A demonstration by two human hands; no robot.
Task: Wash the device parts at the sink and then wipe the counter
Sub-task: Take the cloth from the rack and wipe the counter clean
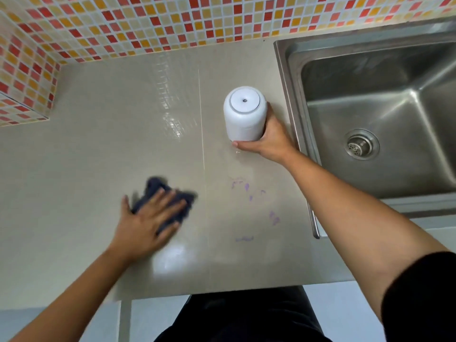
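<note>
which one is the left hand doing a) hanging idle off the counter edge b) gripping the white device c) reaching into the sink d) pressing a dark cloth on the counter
d: the left hand lies with fingers spread on the dark cloth on the counter, while the right hand holds the white device.
</note>
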